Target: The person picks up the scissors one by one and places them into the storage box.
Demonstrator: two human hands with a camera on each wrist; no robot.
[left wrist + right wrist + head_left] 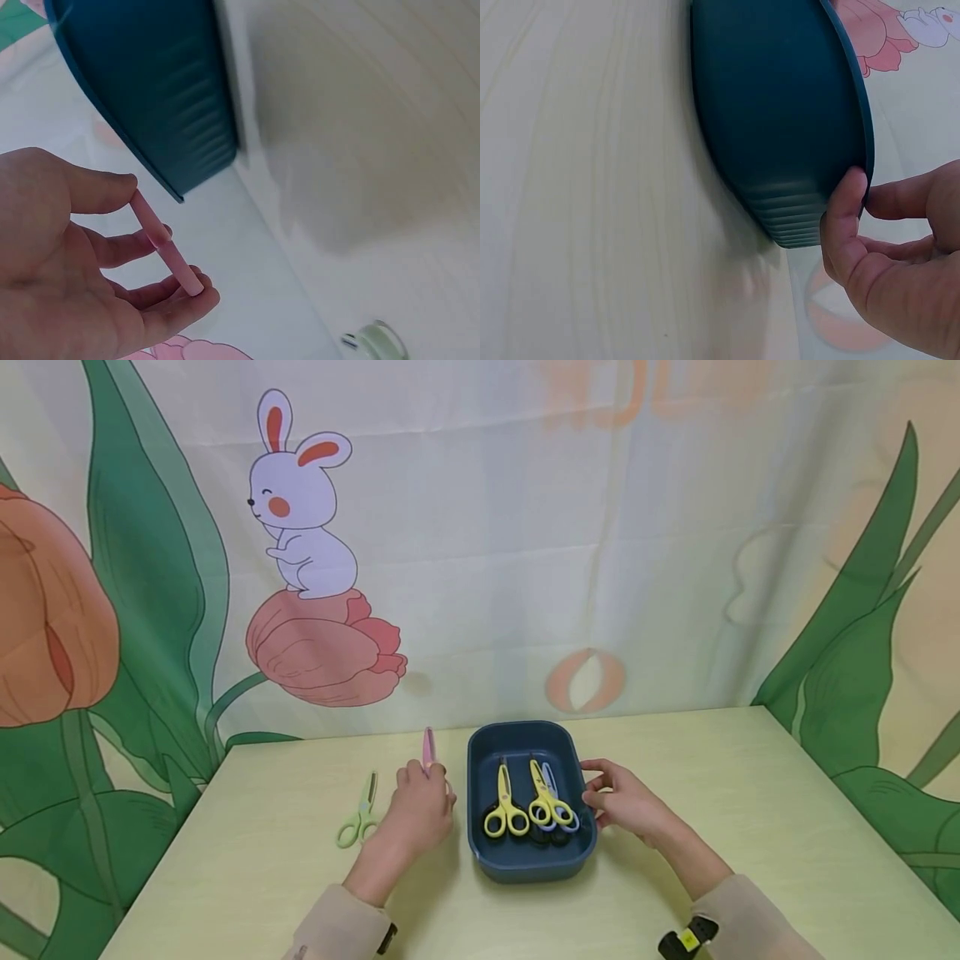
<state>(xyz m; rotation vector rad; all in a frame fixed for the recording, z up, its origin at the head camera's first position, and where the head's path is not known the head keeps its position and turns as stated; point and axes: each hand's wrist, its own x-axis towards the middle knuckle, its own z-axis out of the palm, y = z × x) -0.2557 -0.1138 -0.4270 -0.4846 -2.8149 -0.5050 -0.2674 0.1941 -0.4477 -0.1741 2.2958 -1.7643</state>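
My left hand [420, 806] holds a pair of pink scissors [428, 746] just left of a dark blue bin [534, 870]. In the left wrist view, the pink handle [176, 264] lies between thumb and fingertips. My right hand [907, 259] pinches the bin's rim at its right side, thumb on the outer wall. Inside the bin lie two yellow-handled scissors [504, 793] and a blue pair [552, 777], with black handles partly hidden beneath them. Light green scissors [367, 806] lie on the table left of my left hand, their handle partly behind my wrist.
The pale wooden table [750, 793] ends at the back against a printed curtain [480, 568] with a rabbit and tulips. A black band with a yellow label [688, 939] sits by my right sleeve.
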